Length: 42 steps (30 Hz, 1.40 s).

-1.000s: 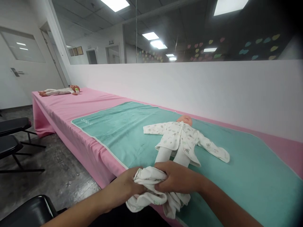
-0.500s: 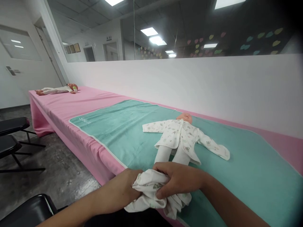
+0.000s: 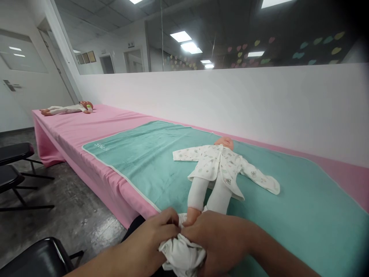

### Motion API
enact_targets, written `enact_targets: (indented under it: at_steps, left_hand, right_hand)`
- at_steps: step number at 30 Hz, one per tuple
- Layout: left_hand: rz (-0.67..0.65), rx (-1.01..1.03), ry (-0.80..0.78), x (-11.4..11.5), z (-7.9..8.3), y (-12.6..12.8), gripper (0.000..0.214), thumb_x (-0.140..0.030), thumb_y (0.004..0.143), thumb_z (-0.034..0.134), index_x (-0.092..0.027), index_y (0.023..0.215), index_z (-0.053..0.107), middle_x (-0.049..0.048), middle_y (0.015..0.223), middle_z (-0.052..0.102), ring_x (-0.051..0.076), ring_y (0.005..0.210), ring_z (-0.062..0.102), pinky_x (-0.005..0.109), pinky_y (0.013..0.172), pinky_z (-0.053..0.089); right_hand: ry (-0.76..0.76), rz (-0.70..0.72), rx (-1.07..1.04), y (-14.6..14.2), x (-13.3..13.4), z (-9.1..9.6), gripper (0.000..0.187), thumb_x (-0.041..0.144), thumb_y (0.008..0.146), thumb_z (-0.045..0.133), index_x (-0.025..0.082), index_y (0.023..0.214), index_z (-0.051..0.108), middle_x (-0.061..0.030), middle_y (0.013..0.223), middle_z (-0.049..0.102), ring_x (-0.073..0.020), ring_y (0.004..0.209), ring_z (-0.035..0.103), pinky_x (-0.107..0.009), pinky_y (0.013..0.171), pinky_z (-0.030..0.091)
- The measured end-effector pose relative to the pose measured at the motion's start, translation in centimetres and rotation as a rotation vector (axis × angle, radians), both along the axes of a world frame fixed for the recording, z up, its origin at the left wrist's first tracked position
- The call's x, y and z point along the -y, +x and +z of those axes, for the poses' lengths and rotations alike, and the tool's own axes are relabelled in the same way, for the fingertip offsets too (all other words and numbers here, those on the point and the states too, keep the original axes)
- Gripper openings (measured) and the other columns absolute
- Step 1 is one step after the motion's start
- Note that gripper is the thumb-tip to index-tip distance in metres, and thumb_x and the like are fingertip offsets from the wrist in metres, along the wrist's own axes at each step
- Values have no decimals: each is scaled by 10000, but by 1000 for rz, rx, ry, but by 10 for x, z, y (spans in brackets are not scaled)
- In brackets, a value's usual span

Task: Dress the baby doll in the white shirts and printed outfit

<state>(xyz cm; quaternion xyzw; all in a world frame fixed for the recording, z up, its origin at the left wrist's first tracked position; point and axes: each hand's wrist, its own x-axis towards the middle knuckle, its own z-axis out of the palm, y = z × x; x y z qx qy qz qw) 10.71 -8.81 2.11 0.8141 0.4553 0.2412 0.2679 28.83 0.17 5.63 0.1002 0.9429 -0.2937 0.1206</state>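
Note:
A baby doll (image 3: 221,169) in a white printed top lies on its back on the teal towel (image 3: 150,154), head toward the wall, bare white legs pointing at me. At the near edge of the towel my left hand (image 3: 154,238) and my right hand (image 3: 219,240) are both closed on a bunched white garment (image 3: 181,256). The bundle sits right at the doll's feet (image 3: 191,215), and my fingers touch them. Part of the garment is hidden under my hands.
The towel covers a long pink-sheeted table (image 3: 95,127) along a white wall. A second doll (image 3: 67,109) lies at its far left end. Black chairs (image 3: 14,165) stand on the grey floor at left, another black seat (image 3: 37,257) near me.
Both hands have pulled the bunched garment down and toward me, gathering it tighter. The doll's lower legs and feet, covered before, now show.

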Motion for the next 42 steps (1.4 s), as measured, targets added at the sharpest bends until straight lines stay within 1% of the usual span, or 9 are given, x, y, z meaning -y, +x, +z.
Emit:
enact_targets:
  at_steps: [3,10,14,18,23,27,31,36,42]
  left_hand:
    - [60,21,121,3,-13,-2,143,-110,794,462,-182,838,578,62,959,528,131,835,532,217,707,431]
    - [-54,-82,381,11,-51,-2,215,-227,833,456,-199,1034,528,104,962,607,202,850,567,299,756,456]
    - [-82,-125,412,17,-58,-9,293,-231,859,438,-223,1146,497,107,1061,611,220,923,575,316,837,443]
    - [-70,-83,306,16,-49,-9,302,-282,857,448,-257,1148,526,98,1109,597,231,966,571,323,870,439]
    - [-61,17,66,9,-32,1,205,-224,799,489,-249,982,579,56,945,648,205,884,591,299,822,449]
    - [283,135,-121,3,-20,2,253,-82,696,461,-218,885,559,-10,830,641,143,745,583,229,664,434]
    - [495,197,-292,-5,-4,2,361,-45,631,409,-203,934,525,-25,811,614,140,740,561,225,637,408]
    - [567,130,-229,-17,5,0,401,-165,702,475,-184,1103,482,46,1009,580,188,884,555,274,723,420]
    - [396,151,-308,-29,4,-5,124,-208,755,454,-189,801,567,-16,810,627,164,760,583,234,622,400]
  right_hand:
    - [-6,-3,14,1,-1,0,212,325,593,649,180,694,533,33,687,563,-106,599,499,-195,529,348]
    - [151,69,76,6,8,-3,207,289,634,606,175,567,446,52,530,455,-81,470,378,-220,463,279]
    - [199,53,72,6,14,-3,133,220,626,599,178,576,484,56,518,464,-74,450,344,-237,469,252]
    - [196,73,84,3,13,-3,157,242,607,604,171,557,472,48,508,458,-78,453,349,-235,450,240]
    - [65,23,83,2,7,-5,162,312,620,615,185,615,516,48,565,508,-91,509,441,-209,473,311]
    - [-82,-200,-38,3,0,-7,238,343,621,648,219,811,577,33,731,602,-107,605,527,-200,516,353]
    - [-11,-367,-172,4,-4,-11,151,257,665,571,210,805,541,38,752,608,-88,601,513,-195,491,308]
    - [135,-530,-184,3,-8,-13,97,277,692,546,191,685,502,51,652,575,-79,567,474,-214,476,244]
    - [81,-609,-208,2,-9,-15,185,333,734,545,173,659,489,29,635,571,-85,568,473,-222,484,246]
